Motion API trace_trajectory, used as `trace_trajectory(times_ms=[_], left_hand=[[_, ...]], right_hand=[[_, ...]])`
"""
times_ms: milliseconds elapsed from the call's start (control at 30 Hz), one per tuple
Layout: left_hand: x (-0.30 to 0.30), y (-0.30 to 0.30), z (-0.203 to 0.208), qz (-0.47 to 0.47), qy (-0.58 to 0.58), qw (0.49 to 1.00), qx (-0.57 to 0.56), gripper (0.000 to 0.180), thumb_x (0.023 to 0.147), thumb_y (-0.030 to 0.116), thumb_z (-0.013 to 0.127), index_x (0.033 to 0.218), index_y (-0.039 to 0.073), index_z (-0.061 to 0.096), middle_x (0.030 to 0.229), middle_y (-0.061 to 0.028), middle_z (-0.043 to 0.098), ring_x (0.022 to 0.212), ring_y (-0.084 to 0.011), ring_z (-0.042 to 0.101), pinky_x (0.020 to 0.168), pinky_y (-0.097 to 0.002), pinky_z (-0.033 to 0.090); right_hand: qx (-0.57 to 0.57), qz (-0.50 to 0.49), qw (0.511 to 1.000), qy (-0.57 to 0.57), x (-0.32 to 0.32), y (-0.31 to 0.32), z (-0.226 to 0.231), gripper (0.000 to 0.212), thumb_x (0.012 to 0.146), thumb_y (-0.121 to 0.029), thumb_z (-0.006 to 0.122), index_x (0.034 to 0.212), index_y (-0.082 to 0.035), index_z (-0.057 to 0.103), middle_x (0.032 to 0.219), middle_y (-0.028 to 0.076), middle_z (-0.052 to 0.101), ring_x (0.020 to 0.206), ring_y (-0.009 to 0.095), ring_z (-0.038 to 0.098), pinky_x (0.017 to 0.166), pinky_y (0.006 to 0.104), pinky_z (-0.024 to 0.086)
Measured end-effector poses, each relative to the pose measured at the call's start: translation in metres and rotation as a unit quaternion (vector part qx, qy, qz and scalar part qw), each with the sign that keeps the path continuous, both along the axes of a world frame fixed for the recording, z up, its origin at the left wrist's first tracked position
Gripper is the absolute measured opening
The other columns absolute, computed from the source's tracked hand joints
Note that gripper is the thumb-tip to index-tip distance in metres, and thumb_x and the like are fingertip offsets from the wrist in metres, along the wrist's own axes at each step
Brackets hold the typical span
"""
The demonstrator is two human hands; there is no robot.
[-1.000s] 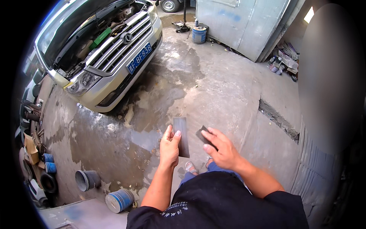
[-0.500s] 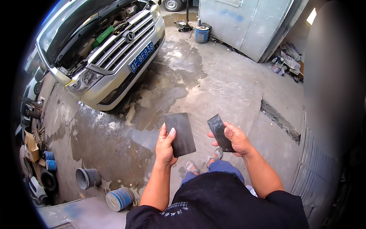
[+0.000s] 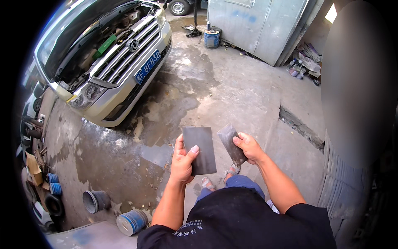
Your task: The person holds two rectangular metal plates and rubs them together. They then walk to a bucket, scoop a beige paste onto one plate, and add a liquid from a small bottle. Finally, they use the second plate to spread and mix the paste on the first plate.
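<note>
The fingers of my left hand (image 3: 182, 162) grasp a broad dark plate (image 3: 203, 145); those of my right hand (image 3: 250, 148) grasp a narrower plate (image 3: 229, 143) just beside it, both above the concrete floor (image 3: 248, 95).

My left hand (image 3: 182, 162) holds a wide dark plate (image 3: 203, 143) and my right hand (image 3: 251, 151) a narrow dark plate (image 3: 229, 139), with a thin gap between them at frame centre that widens toward its lower end. My sandalled feet (image 3: 208, 183) are in view just below that gap. Above the plates, bare concrete floor (image 3: 244, 95) runs up the middle of the frame, leaving my hands free room forward. The car (image 3: 118, 110) blocks the upper left; a blue bucket (image 3: 212, 40) and a metal panel (image 3: 257, 31) bound the top. At right, a broken slot (image 3: 300, 128) cuts the floor. A grey bucket (image 3: 96, 202) and a blue-banded bucket (image 3: 132, 222) obstruct the lower left, well apart from my hands.
</note>
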State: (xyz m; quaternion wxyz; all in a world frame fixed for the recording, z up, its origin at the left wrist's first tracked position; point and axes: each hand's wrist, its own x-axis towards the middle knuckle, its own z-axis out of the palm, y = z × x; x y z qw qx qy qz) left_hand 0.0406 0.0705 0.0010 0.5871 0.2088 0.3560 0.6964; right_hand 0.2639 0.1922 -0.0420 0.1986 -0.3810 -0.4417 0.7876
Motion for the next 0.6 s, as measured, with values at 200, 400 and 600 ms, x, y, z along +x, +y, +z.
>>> trace_trajectory(times_ms=[200,400,600], left_hand=[[0.003,0.004,-0.018,0.06,0.138,0.988,0.045,0.049,0.092,0.001,0.055,0.137,0.005,0.037,0.124,-0.008,0.055,0.11,-0.0148,0.055,0.094,-0.0308,0.046],[-0.001,-0.003,-0.019,0.009,0.044,0.999,0.023,0.048,0.094,0.005,0.054,0.14,0.008,0.038,0.125,-0.0066,0.056,0.111,-0.0151,0.055,0.094,-0.0322,0.046],[0.007,0.001,-0.02,-0.006,-0.101,0.995,0.008,0.043,0.101,0.014,0.041,0.143,0.01,0.034,0.127,-0.0119,0.055,0.111,-0.0242,0.059,0.093,-0.0405,0.051]], right_hand=[[0.305,0.152,0.922,-0.182,-0.007,-0.031,0.008,0.034,0.097,-0.029,0.056,0.111,0.002,0.055,0.095,0.005,0.062,0.092,0.009,0.057,0.079,0.0268,0.047],[0.134,-0.09,0.987,-0.012,-0.017,0.008,0.057,0.028,0.098,-0.026,0.054,0.107,0.0,0.055,0.093,0.005,0.063,0.085,0.008,0.057,0.074,0.0256,0.048],[0.313,0.106,0.918,-0.221,-0.028,-0.055,0.03,0.05,0.089,-0.042,0.062,0.116,-0.001,0.057,0.1,0.021,0.065,0.096,0.03,0.062,0.086,0.0365,0.047]])
